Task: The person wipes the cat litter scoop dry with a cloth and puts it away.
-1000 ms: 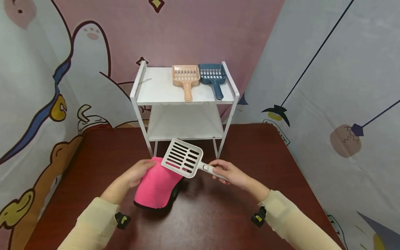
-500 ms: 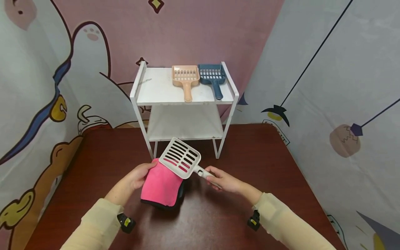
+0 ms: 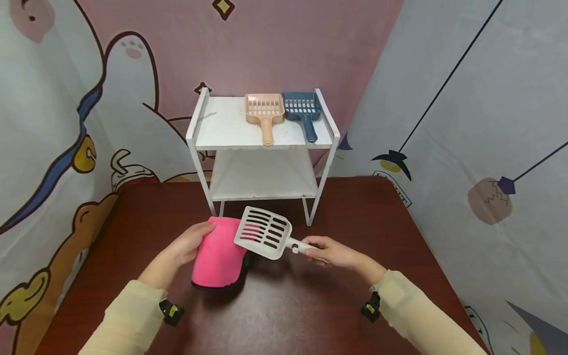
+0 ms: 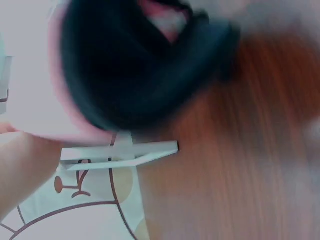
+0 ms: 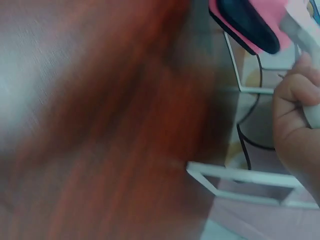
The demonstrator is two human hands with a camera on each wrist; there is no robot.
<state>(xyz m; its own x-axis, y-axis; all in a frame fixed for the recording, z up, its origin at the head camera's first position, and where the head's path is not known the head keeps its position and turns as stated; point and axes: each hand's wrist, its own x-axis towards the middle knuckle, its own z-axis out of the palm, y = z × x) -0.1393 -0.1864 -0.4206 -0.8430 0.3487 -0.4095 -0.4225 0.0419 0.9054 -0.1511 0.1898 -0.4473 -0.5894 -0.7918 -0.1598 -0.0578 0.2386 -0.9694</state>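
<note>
In the head view my left hand [image 3: 192,242] grips the upper left edge of a pink cloth [image 3: 218,256] with a black border, which hangs over the table. Its dark underside [image 4: 115,75] fills much of the left wrist view, blurred. My right hand [image 3: 330,252] holds a white slotted litter scoop [image 3: 270,242] by the handle, fingers curled round it. The scoop's head points left and overlaps the cloth's right edge, with pink showing through some slots. In the right wrist view, the curled right hand [image 5: 297,117] appears at the right, near the cloth [image 5: 272,20].
A white two-tier rack [image 3: 264,190] stands at the back of the dark red-brown table [image 3: 301,315]. On its top shelf lie a peach litter scoop [image 3: 265,117] and a blue litter scoop [image 3: 303,114], side by side. Cartoon-printed sheets [image 3: 284,44] hang behind and at both sides.
Over the last second both hands drew together, then moved apart. Since half a second ago, the cloth has shifted left and slightly up in the view, and the scoop right and slightly down.
</note>
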